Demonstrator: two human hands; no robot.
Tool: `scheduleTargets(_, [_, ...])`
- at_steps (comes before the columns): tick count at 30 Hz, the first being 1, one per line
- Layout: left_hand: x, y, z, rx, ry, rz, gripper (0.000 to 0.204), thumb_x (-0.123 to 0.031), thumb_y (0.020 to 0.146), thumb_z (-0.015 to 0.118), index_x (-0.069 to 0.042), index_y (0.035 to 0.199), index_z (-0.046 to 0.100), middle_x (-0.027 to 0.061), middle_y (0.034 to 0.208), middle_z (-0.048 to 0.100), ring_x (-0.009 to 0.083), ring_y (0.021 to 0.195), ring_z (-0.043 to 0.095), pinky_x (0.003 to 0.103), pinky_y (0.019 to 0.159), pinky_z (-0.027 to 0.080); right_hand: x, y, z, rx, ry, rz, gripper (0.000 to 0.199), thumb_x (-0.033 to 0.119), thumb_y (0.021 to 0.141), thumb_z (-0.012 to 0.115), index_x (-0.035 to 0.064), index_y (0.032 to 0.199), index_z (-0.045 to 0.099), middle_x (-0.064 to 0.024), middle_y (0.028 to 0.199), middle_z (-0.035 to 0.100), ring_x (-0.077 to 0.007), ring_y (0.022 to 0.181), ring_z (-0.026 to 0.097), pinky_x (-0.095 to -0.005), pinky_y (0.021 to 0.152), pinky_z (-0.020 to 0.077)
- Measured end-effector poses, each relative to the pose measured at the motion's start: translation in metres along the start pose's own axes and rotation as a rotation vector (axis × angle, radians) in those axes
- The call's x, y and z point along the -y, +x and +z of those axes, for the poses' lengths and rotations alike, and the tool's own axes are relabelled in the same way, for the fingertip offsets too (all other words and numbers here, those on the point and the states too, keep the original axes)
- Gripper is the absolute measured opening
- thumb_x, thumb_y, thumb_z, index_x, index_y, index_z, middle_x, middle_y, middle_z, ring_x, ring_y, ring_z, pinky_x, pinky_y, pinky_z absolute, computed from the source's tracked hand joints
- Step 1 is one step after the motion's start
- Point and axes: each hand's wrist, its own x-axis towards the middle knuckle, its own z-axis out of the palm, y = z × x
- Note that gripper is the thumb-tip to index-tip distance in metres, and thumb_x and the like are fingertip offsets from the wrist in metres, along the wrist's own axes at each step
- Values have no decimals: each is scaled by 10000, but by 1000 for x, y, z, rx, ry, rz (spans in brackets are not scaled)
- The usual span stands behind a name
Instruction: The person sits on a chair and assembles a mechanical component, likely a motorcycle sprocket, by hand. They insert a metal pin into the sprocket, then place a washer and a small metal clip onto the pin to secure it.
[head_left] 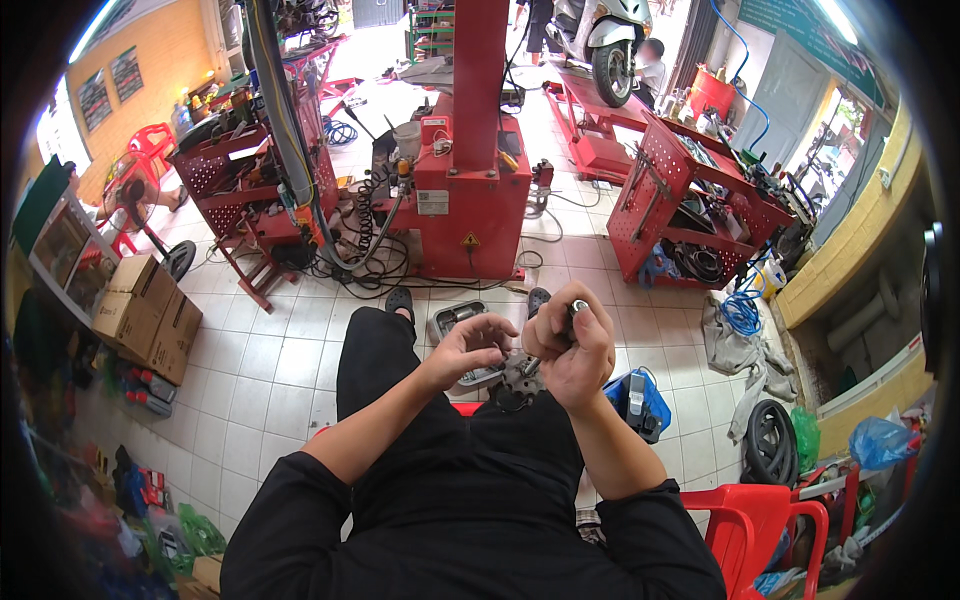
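Hands working a sprocket over the lap

Right hand (pixel 572 345) clamps a metal tool (pixel 560 330); left hand (pixel 468 345), fingers curled loosely, touches the sprocket (pixel 518 378) at nine o'clock.

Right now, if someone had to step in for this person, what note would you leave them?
Right hand: closed round a metal-tipped tool, tip pointing down at a dark toothed part over the lap.
Left hand: fingers curled, steadying that part from the left.
Grey tray of small pieces on the tiled floor just ahead; blue case by the right knee.
Done: cannot tell. Left: the part is still being worked on in hand.
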Motion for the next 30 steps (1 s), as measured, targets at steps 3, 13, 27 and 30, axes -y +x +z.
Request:
scheduleTargets(3, [7, -3, -7, 115, 4, -39, 419, -147, 829, 699, -1, 1197, 562, 40, 1074, 608, 112, 996, 561, 283, 891, 434, -1, -2, -2, 32, 91, 1, 261, 246, 942, 375, 16, 840, 445, 21, 573, 311, -60, 480, 222, -254, 463, 212])
scheduleTargets(13, [9, -3, -9, 121, -15, -43, 400, -125, 849, 673, 6, 1212, 566, 66, 1104, 626, 135, 1072, 551, 317, 957, 415, 1, 0, 1, 15, -4, -16, 314, 313, 956, 367, 47, 790, 385, 10, 532, 280, -62, 447, 172, -256, 430, 186])
scheduleTargets(27, [8, 0, -14, -49, -114, 95, 129, -146, 847, 663, -39, 845, 591, 24, 815, 554, 120, 837, 520, 269, 774, 424, -6, -3, 1, 22, -28, 1, 332, 331, 948, 384, 43, 784, 381, 8, 536, 275, -70, 445, 173, -266, 432, 182])
scheduleTargets(30, [5, -1, -5, 17, -126, -32, 302, -100, 817, 692, -12, 1083, 580, 42, 984, 602, 114, 941, 558, 265, 856, 437, -4, -3, 0, 11, 12, 8, 334, 334, 948, 386, 43, 785, 383, 5, 534, 279, -69, 446, 174, -265, 431, 181])
